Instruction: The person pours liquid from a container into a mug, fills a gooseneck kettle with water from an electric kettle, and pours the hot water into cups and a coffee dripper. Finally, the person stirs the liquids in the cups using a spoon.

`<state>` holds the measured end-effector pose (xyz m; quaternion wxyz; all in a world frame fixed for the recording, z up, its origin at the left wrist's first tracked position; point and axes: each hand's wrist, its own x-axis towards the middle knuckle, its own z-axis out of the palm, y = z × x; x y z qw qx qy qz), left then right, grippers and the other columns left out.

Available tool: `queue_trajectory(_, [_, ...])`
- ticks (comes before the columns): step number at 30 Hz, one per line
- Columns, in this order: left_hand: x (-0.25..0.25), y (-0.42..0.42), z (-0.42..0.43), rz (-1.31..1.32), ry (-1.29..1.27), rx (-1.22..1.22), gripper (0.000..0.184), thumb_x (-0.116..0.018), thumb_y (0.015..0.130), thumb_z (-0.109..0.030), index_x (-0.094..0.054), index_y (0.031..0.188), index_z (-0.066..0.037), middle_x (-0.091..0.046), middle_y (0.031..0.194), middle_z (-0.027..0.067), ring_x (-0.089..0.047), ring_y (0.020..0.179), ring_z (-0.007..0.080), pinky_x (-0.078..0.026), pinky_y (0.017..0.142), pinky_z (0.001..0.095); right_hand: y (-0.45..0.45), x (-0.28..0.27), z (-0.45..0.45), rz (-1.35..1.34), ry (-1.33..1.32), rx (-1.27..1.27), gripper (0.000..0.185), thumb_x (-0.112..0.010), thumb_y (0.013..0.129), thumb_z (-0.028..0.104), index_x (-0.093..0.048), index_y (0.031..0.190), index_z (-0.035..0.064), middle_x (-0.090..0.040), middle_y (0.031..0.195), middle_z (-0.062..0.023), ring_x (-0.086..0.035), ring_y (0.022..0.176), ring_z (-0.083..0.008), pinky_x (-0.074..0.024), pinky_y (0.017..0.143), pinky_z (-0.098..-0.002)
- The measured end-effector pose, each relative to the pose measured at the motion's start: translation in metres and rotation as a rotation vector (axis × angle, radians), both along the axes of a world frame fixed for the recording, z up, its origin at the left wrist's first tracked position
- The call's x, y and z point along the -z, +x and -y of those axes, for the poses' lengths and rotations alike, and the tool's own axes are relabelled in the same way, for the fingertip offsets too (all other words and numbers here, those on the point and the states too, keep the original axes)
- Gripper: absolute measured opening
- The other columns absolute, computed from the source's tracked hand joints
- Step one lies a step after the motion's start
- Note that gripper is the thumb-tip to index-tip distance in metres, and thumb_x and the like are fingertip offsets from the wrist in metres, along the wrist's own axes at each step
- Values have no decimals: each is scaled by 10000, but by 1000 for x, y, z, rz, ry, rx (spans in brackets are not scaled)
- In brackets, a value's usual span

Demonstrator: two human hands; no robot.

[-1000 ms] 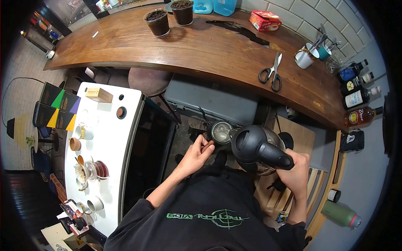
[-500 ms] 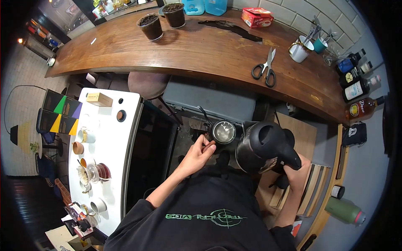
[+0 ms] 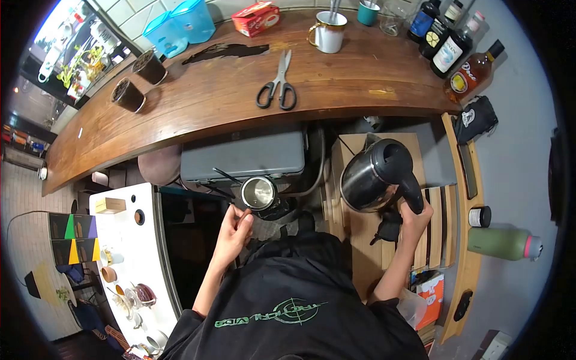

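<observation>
Right hand [image 3: 416, 219] closed around kettle handle [image 3: 411, 191]; left hand [image 3: 234, 231], fingers pinched, holds metal pot [image 3: 259, 193]. Black shirt [image 3: 270, 285] reads "TACTICAL".

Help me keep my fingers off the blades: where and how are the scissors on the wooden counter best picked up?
I'd take the scissors by the black handles, coming from the wearer's side of the counter. They lie flat, both loops towards the wearer near the counter's edge, with the blades pointing away, so that grip should keep fingers behind the pivot.
</observation>
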<state>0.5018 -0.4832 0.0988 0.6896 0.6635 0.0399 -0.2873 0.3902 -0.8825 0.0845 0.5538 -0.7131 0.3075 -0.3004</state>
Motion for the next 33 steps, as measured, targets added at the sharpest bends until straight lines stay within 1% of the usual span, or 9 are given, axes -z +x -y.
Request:
queue_trajectory(5, [2, 2, 20, 8, -88, -18, 216, -559, 1014, -149, -359, 942, -113, -427, 746, -37, -366, 583, 29, -270, 487, 209, -3, 52, 39, 17, 10, 182, 102, -682, 763, 50, -631, 779, -36, -607, 758, 10, -543, 710, -84, -446, 665, -263])
queue_trajectory(6, [2, 2, 25, 25, -84, -15, 217, -554, 1016, -147, -354, 942, -112, -421, 739, -37, -356, 573, 29, -252, 477, 211, -1, 57, 44, 53, -14, 201, 106, -683, 752, 47, -644, 788, -45, -618, 760, 1, -557, 713, -92, -455, 672, -266])
queue_trajectory(10, [3, 5, 40, 17, -80, 10, 214, -545, 1020, -148, -351, 938, -113, -415, 727, -34, -343, 554, 33, -239, 465, 216, -2, 86, 70, 11, 24, 248, 112, -672, 735, 48, -653, 796, -45, -620, 745, -5, -562, 703, -96, -461, 670, -269])
queue_trajectory(16, [0, 4, 62, 2, -54, 17, 213, -551, 1018, -154, -355, 945, -114, -417, 721, -32, -351, 563, 38, -241, 466, 215, 20, 80, 67, 69, -31, 304, 147, -657, 735, 52, -669, 828, -60, -623, 731, -2, -555, 687, -87, -456, 656, -259])
queue_trajectory(20, [1, 2, 66, 3, -38, 19, 224, -564, 1012, -168, -356, 945, -117, -414, 717, -32, -358, 573, 40, -247, 470, 214, 21, 104, 72, 30, -29, 285, 186, -649, 742, 59, -678, 876, -68, -639, 762, -7, -567, 712, -85, -462, 675, -253])
queue_trajectory(23, [-3, 2, 71, -4, -21, 14, 224, -560, 1014, -169, -353, 944, -120, -414, 718, -33, -350, 567, 37, -243, 470, 215, 25, 114, 70, -31, 58, 256, 193, -645, 749, 54, -682, 896, -64, -656, 802, -20, -585, 751, -97, -470, 709, -257])
queue_trajectory(26, [-1, 2, 72, -6, -19, 0, 227, -559, 1015, -170, -350, 944, -119, -412, 706, -33, -339, 556, 33, -239, 470, 217, 31, 122, 64, -50, 57, 301, 191, -645, 751, 44, -681, 904, -65, -667, 826, -34, -599, 785, -111, -471, 730, -268])
queue_trajectory(28, [-4, 3, 75, -14, -15, 6, 228, -559, 1015, -171, -348, 944, -117, -410, 699, -32, -335, 551, 32, -238, 469, 217, 35, 125, 60, 52, 42, 301, 181, -649, 753, 39, -682, 900, -61, -672, 823, -43, -607, 793, -121, -474, 745, -279])
queue_trajectory(33, [-6, 7, 80, 8, -1, 13, 229, -559, 1015, -173, -348, 946, -113, -407, 682, -30, -328, 540, 33, -238, 469, 220, 33, 140, 62, 38, 73, 297, 163, -664, 748, 38, -681, 880, -56, -672, 822, -45, -604, 783, -119, -472, 736, -283])
